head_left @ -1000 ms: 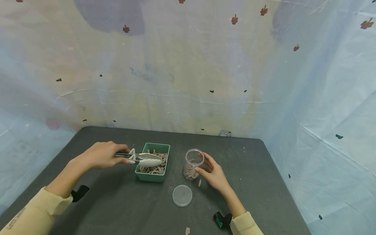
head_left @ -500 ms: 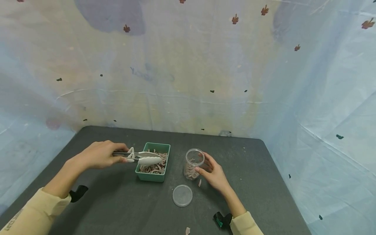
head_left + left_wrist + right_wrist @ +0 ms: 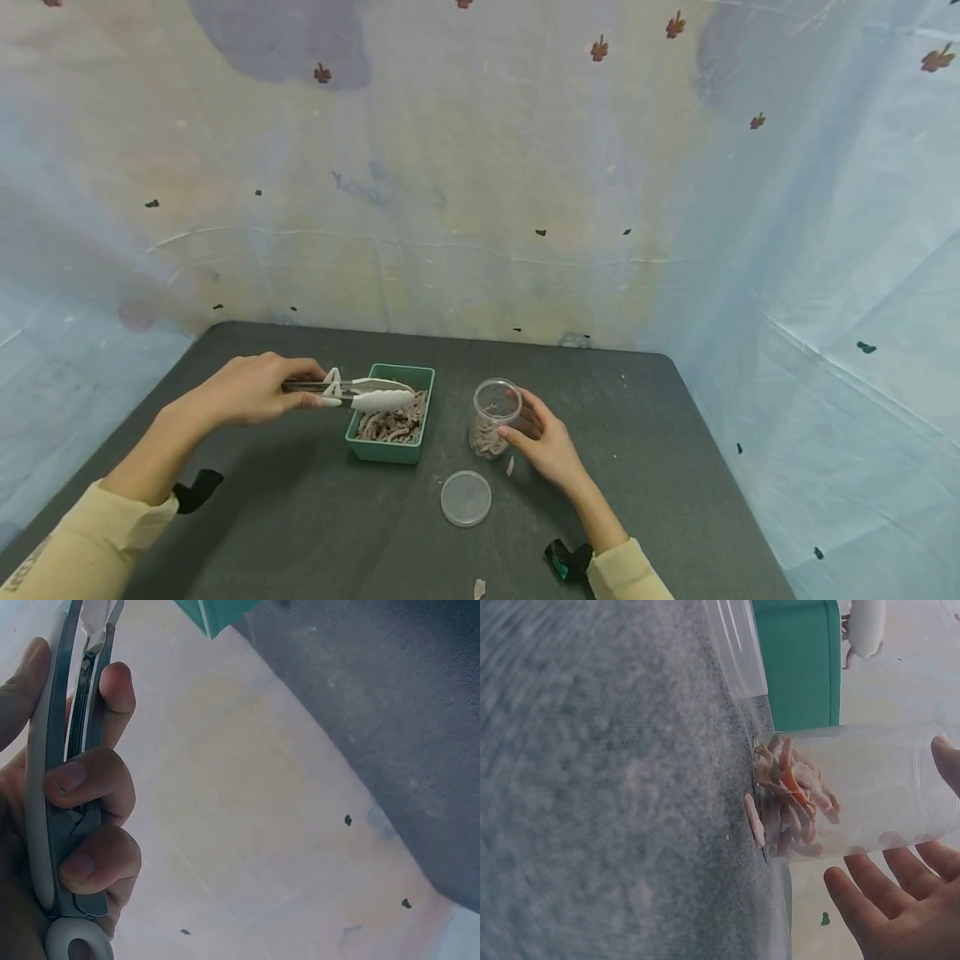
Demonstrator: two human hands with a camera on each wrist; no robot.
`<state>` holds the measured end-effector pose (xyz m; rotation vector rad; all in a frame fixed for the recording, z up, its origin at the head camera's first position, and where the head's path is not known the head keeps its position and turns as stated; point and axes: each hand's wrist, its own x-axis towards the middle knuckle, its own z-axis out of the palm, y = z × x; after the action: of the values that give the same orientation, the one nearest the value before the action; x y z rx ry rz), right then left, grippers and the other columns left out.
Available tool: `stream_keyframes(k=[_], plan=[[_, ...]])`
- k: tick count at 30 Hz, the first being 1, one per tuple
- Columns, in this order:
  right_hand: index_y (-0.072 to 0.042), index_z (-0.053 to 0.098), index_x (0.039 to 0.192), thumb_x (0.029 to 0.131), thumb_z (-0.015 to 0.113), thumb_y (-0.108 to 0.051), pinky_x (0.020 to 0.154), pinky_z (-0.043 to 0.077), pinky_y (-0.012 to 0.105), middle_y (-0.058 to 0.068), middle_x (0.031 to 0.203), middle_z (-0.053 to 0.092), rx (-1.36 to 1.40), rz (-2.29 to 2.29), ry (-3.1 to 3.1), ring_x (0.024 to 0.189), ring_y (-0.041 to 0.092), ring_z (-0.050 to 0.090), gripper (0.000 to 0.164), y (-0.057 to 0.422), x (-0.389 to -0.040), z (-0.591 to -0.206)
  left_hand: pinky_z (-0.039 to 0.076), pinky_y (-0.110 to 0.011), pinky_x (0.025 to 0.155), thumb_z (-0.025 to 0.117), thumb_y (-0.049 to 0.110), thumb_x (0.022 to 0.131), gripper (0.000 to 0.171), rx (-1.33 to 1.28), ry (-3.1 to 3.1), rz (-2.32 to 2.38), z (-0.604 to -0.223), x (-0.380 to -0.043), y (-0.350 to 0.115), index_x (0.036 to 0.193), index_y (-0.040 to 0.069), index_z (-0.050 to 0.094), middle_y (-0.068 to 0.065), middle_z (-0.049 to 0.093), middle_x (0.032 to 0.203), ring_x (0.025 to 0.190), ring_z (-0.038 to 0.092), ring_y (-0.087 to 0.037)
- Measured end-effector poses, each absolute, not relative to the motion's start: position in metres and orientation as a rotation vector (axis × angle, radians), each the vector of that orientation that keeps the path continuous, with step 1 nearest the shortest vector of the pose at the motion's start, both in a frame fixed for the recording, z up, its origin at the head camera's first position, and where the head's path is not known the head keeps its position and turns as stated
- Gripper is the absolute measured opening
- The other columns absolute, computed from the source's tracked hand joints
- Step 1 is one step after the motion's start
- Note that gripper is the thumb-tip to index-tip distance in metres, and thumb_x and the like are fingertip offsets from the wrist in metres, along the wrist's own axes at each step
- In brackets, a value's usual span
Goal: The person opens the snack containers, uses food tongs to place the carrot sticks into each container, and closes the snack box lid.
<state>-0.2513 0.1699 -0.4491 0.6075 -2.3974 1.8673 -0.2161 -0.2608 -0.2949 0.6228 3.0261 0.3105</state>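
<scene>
My left hand (image 3: 251, 392) grips a pair of tongs (image 3: 41, 787) with white tips and dark metal arms. The white tips (image 3: 382, 401) hang over a green rectangular tub (image 3: 382, 452) holding many brownish-pink strips (image 3: 393, 425). In the right wrist view, bits of strip stick out beside the tong tip (image 3: 868, 628). My right hand (image 3: 551, 450) holds an uncapped clear jar (image 3: 870, 787) near its top, thumb on one side and fingers on the other. Upright on the table, the jar has similar strips (image 3: 795, 787) in its lower part.
A round clear lid (image 3: 466, 500) lies in front of the jar. One loose strip (image 3: 754, 820) is by the jar's base, and another scrap (image 3: 479, 590) lies at the near side of the dark table (image 3: 360, 533). Plastic sheeting (image 3: 450, 208) hangs behind.
My left hand and the tongs have risen slightly and shifted a little left over the tub. The right hand and jar stay where they were.
</scene>
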Motion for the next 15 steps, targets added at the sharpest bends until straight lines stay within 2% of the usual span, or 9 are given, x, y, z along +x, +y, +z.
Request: stream_keyframes(k=[5,15], plan=[[-0.013,0.045,0.157,0.094,0.08,-0.013,0.106,0.051,0.047,0.012,0.155,0.052,0.604,1.881,-2.4,0.141,0.037,0.052,0.072,0.17,-0.251,-0.448,0.045,-0.033,0.059,0.069,0.053,0.097,0.044,0.613,3.05,0.307,-0.286,-0.216,-0.261,0.126,0.02,0.072,-0.002,0.076,0.117,0.083,0.068,-0.011],[-0.014,0.046,0.157,0.094,0.08,-0.012,0.106,0.05,0.051,0.011,0.154,0.053,0.606,1.899,-2.395,0.14,0.038,0.052,0.071,0.171,-0.25,-0.447,0.048,-0.035,0.062,0.067,0.057,0.097,0.048,0.623,3.096,0.321,-0.269,-0.219,-0.253,0.129,0.021,0.071,0.003,0.076,0.115,0.083,0.067,-0.008]])
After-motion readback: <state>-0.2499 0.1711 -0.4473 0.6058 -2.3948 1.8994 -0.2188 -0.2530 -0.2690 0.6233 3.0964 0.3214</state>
